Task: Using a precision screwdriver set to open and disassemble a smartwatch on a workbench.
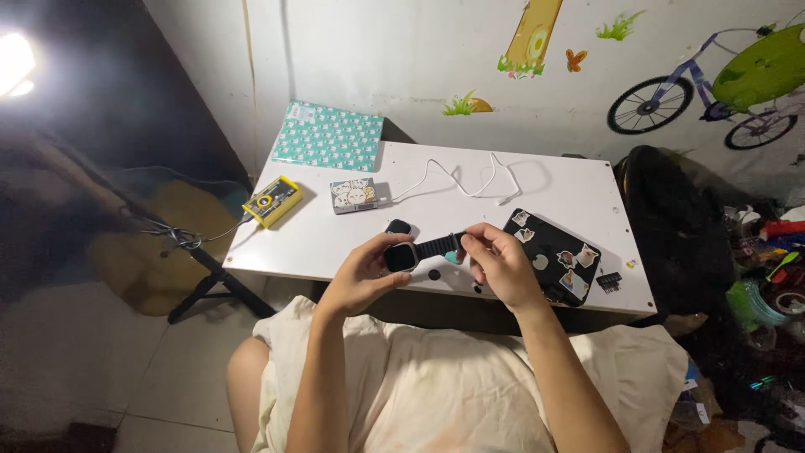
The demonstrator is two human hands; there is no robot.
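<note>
A black smartwatch [402,255] with a dark strap is held above the front edge of the white table [537,189]. My left hand [365,273] grips the watch body from the left side. My right hand [499,264] pinches the strap end [444,245], where a small teal piece shows. A second black strap piece [397,226] lies on the table just behind the watch.
On the table lie a yellow box [272,200], a small sticker-covered box [353,195] with a white cable [470,180], a teal patterned package [329,136], and a black stickered tablet [555,252]. A black bag [671,218] and clutter stand to the right; a tripod [205,268] stands left.
</note>
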